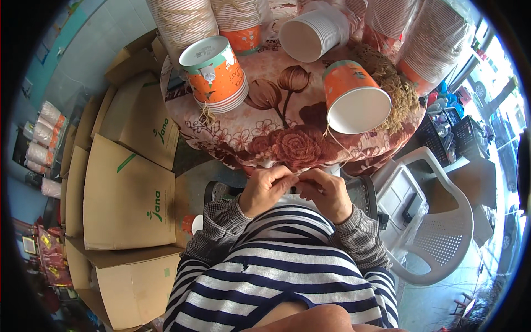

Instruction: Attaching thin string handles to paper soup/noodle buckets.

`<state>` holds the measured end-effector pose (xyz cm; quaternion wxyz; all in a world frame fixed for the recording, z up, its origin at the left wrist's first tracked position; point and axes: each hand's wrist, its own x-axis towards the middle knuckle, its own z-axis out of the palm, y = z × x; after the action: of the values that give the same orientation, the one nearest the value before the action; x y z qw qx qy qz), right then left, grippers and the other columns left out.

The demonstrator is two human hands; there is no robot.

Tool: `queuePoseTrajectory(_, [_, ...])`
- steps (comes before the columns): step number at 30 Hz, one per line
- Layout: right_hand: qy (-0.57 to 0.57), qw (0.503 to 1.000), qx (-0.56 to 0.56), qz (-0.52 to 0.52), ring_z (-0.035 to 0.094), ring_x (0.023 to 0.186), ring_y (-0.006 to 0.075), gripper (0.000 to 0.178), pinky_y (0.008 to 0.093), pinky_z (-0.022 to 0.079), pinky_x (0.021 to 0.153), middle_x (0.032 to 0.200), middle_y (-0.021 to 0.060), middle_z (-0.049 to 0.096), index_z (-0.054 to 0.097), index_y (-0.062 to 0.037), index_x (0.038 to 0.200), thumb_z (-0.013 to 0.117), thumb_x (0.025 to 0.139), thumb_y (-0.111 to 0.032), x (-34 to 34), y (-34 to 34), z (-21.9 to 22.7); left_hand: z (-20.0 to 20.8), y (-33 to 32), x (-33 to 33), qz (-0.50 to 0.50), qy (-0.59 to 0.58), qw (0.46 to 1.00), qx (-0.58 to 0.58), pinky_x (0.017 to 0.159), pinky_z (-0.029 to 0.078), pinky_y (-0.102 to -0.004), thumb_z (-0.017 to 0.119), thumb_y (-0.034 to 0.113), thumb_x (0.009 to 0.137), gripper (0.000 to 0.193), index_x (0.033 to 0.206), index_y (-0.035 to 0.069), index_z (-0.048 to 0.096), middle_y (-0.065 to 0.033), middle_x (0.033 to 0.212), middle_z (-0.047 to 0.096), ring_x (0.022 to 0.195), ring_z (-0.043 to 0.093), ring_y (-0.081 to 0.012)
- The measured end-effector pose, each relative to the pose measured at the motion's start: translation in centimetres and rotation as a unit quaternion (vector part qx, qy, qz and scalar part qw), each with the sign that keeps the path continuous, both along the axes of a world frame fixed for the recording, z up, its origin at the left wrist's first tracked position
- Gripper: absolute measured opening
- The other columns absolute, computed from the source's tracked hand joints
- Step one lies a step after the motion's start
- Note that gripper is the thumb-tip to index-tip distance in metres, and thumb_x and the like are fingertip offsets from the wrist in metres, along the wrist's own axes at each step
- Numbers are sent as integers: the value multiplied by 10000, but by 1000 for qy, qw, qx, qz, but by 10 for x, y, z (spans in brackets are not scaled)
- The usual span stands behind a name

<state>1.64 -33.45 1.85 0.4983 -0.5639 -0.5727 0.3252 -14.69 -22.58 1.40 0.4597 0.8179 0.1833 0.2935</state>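
Note:
My left hand (266, 190) and my right hand (326, 193) meet in front of my lap, just short of the table's near edge. Thumb and fingers of each are pinched together, fingertips almost touching; whatever lies between them is too small to make out. Past them on the table, an orange paper tub (348, 83) lies tipped with its white round face toward me, a thin string hanging beside it. Farther left stands a short stack of orange paper tubs (215, 77), upside down, with a knotted string at its lower rim. Tan fibre strings (397, 88) are heaped behind the tipped tub.
A flowered cloth covers the round table (290, 141). Plastic-wrapped tub stacks (437, 44) and a white nested stack (304, 39) line its back. Large cardboard boxes (127, 193) crowd the left. At right are a white plastic chair (448, 243) and black crates (434, 138).

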Motion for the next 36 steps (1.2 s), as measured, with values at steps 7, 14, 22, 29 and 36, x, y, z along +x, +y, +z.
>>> queuePoseTrajectory(7, [119,991,17,-63,595,627,65,67,206,479,556,719,31,633,614,-3,956,632,902,-39,-5,2,-5,-4,1,-9,30,-93,979,-181,470,322,-187,463,259,1023,338,799,36,580,24,621,498,526,416,-29])
queuePoseTrajectory(14, [121,990,29,-64,593,619,67,80,207,482,555,724,31,635,613,-2,957,641,899,-50,-4,0,-9,-4,3,-4,27,-40,982,-181,468,299,-197,256,569,1003,666,810,27,591,40,592,466,512,392,-38])
queuePoseTrajectory(22, [160,983,-68,-55,593,632,67,98,205,478,556,755,37,638,615,-1,978,637,899,-54,0,1,4,8,5,7,26,-49,998,42,548,434,-299,590,174,947,230,799,0,568,-71,655,572,595,568,-170])
queuePoseTrajectory(29, [47,996,-16,-81,620,681,104,137,246,496,616,794,64,651,622,5,972,668,852,-41,2,6,9,13,8,16,6,-60,990,127,599,467,-341,649,74,874,119,877,0,557,-121,764,599,665,599,-273])
queuePoseTrajectory(36, [-57,992,41,-105,639,690,149,133,262,504,624,804,92,663,648,-11,962,667,832,-33,18,7,17,15,12,36,-5,-76,991,114,629,472,-304,641,27,865,77,896,18,570,-96,788,595,705,601,-212])
